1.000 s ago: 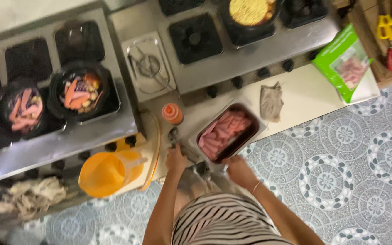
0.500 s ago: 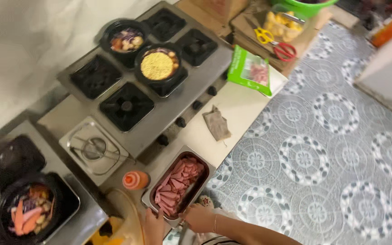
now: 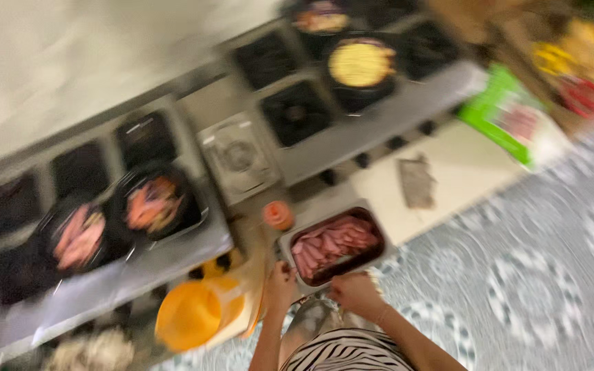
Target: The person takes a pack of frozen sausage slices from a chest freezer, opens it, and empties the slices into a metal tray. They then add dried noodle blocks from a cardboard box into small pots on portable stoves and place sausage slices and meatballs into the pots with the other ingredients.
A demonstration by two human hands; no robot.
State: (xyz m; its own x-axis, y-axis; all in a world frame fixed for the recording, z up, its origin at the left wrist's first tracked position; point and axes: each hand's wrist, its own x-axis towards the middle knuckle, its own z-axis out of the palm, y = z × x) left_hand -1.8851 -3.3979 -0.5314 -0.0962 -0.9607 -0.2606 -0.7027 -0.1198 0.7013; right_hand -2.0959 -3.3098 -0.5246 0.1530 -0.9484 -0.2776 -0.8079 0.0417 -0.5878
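Left hand (image 3: 281, 280): at near-left corner of metal tray (image 3: 290, 245) of pink sausages (image 3: 333, 243); finger state indeterminate
Right hand (image 3: 354, 292): at tray's near edge; fingers curled, grip unclear

Kitchen: gas stove (image 3: 352, 130), pans (image 3: 156, 203).

metal tray (image 3: 287, 242) of pink sausages, counter edge.

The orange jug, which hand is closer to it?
Left. The left hand is just right of the orange jug, beside the tray of pink meat. The right hand is farther away, at the tray's near edge.
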